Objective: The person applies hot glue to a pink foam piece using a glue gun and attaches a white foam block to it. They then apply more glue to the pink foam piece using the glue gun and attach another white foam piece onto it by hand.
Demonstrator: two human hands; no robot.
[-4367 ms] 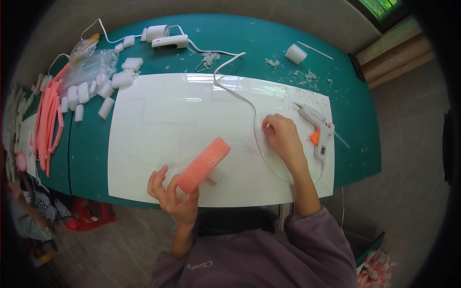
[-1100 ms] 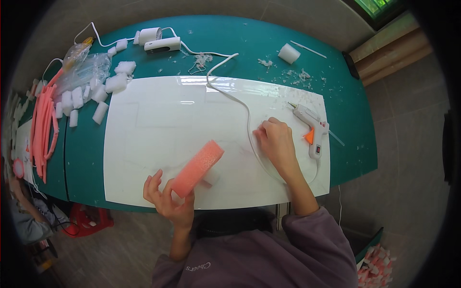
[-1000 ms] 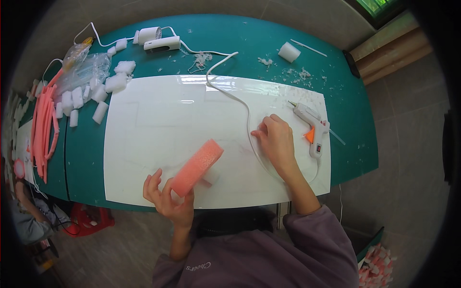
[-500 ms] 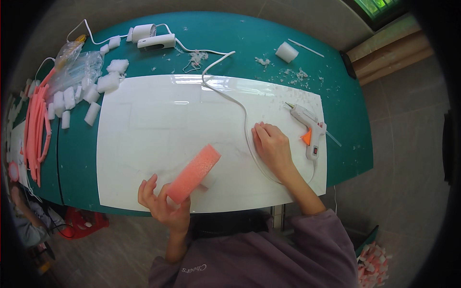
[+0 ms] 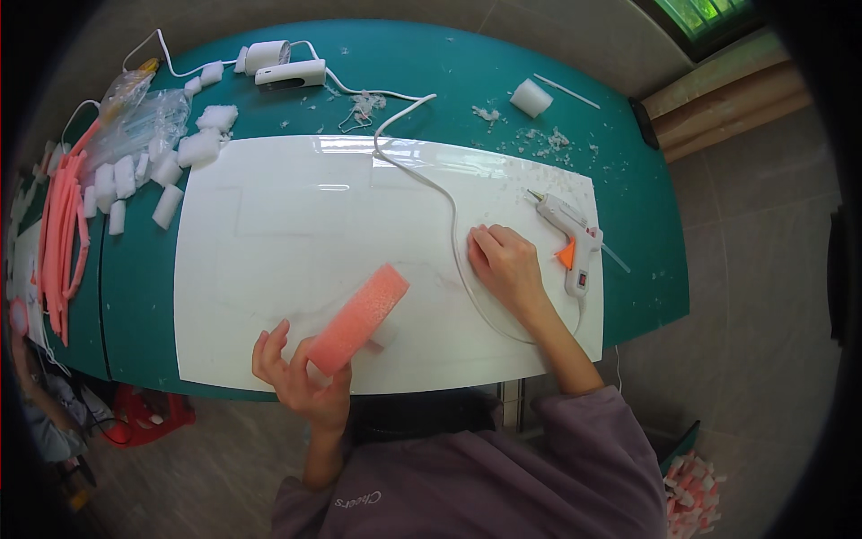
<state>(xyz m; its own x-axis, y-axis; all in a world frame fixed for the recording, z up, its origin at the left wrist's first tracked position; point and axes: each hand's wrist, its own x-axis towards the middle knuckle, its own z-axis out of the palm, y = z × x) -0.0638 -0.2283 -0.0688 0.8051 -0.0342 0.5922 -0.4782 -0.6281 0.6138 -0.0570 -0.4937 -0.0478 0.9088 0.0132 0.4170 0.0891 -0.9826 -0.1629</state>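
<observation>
- Left hand (image 5: pixel 310 382): thumb and forefinger pinched on the lower end of a pink foam piece (image 5: pixel 359 319); remaining fingers spread, half curled.
- Foam piece was tilted, upper end pointing away and to the right, over the near part of a glossy white board (image 5: pixel 269 251).
- Right hand (image 5: pixel 505 263): over the board, fingers curled in loosely; could not tell whether anything was inside.
- White cord (image 5: pixel 442 189) looped just left of that hand.
- Glue gun (image 5: pixel 570 235), white with orange trigger, lay right of the hand, nozzle pointing away.
- Far side of green table (image 5: pixel 395 54): white foam cylinder (image 5: pixel 532 98) near scattered scraps (image 5: pixel 557 139).
- Left side: pink foam strips (image 5: pixel 60 242) bundled beside white foam chunks (image 5: pixel 126 177) and a clear plastic bag (image 5: pixel 148 130).
</observation>
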